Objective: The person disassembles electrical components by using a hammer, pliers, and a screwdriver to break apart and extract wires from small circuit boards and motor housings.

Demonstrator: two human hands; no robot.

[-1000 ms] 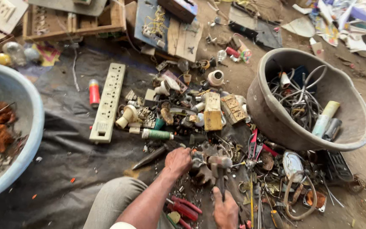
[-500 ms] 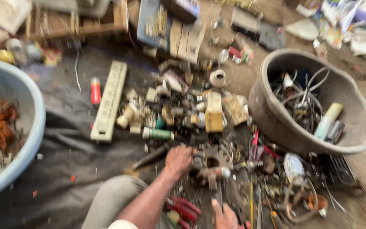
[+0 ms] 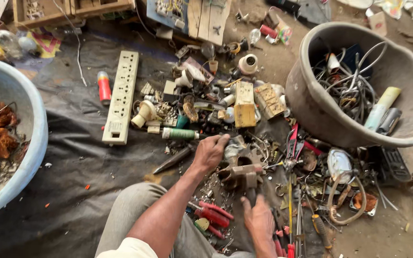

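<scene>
Pulling apart what looks like a rusty metal part is the step in hand, I reckon. It sits on the dark sheet just in front of the person's knee, in the thick of the scrap pile. The left hand is curled over the part's far side, fingers closed on it to keep it steady. The right hand is wrapped shut around a tool handle whose head rests on the part; it looks like a hammer, but I can't tell for sure.

Around the part: red-handled pliers just on the knee side, a white power strip well off beyond the left hand, a grey tub of wires further out past the right hand, and a blue basin with copper strands out past the power strip.

My guess is that the next move needs that left-hand grip kept firm and fingers out from under the tool head.
</scene>
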